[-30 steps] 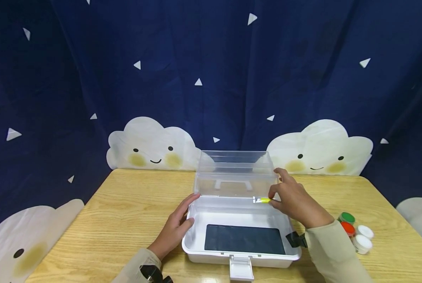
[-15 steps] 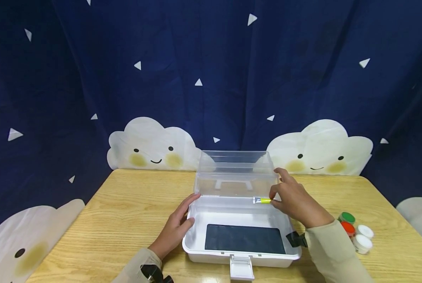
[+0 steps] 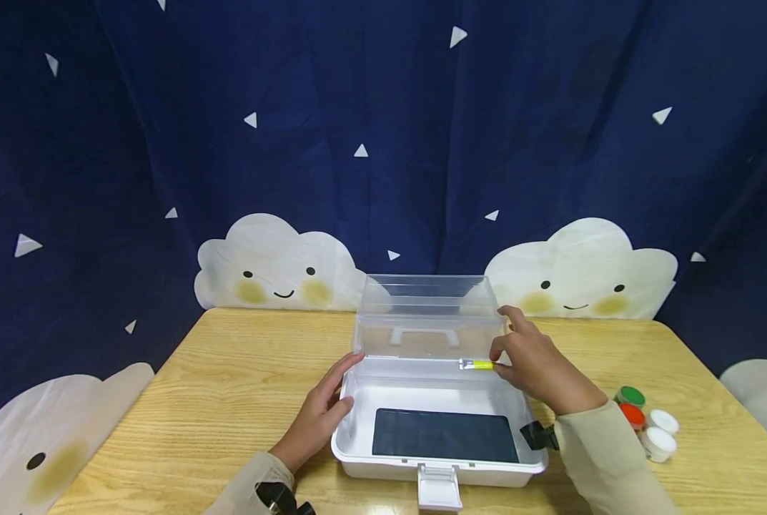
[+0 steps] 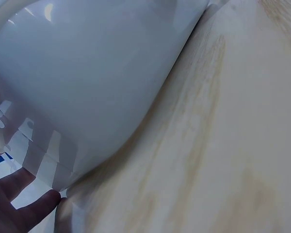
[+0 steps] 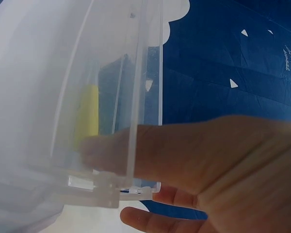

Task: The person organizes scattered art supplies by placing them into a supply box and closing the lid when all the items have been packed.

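Note:
A white box (image 3: 383, 468) with its clear lid (image 3: 431, 307) raised stands at the table's front middle, a dark flat panel (image 3: 444, 435) on its floor. My right hand (image 3: 544, 368) pinches a small yellow tube with a silvery end (image 3: 482, 365) at the box's back right; in the right wrist view the yellow piece (image 5: 89, 111) shows blurred through clear plastic beside the thumb of my right hand (image 5: 184, 165). At the box's left side, my left hand (image 3: 319, 415) rests with fingers relaxed on the rim. The left wrist view has fingers of my left hand (image 4: 19, 199) touching the box's outer wall (image 4: 97, 73).
Right of the box, beside my right sleeve, several small jars stand together: a green-lidded one (image 3: 630, 397), a red-lidded one (image 3: 632, 415) and white ones (image 3: 660, 443). The wooden table (image 3: 241, 372) extends on both sides. A dark blue curtain (image 3: 409, 129) hangs behind.

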The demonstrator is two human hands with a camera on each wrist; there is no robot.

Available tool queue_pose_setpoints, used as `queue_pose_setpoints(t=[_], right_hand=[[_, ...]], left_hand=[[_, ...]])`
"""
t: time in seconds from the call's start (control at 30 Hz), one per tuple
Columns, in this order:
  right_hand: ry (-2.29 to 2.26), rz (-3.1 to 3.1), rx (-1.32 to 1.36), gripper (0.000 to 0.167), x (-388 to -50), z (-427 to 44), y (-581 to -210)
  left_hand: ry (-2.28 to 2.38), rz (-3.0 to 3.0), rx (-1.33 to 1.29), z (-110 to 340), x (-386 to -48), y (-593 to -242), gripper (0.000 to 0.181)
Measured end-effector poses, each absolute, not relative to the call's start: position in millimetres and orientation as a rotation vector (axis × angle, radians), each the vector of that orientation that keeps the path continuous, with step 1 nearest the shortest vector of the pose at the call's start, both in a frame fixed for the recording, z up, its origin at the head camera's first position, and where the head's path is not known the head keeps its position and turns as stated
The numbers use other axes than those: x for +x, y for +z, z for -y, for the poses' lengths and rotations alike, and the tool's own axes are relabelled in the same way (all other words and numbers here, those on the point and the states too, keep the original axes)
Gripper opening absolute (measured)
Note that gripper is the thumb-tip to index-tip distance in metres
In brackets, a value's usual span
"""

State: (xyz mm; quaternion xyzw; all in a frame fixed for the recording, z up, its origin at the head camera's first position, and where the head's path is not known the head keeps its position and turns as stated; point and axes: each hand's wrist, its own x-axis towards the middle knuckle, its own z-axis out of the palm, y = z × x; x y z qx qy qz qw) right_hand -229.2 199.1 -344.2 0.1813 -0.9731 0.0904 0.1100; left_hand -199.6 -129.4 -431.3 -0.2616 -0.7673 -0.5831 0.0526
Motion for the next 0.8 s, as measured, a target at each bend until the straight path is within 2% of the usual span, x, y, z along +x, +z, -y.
queue_pose_setpoints(t=[0.37, 0.8], right_hand=[[0.259, 2.860, 0.530, 0.015, -229.2, -199.9, -344.9], [0.271, 2.854, 0.529, 0.016, -228.4, -200.6, -345.7]], left_hand=[[-1.766, 2.314, -0.803, 134.2, -215.7, -460.2, 0.071], [-1.772, 2.347, -0.781, 129.4, -197.7, -429.8, 0.064]])
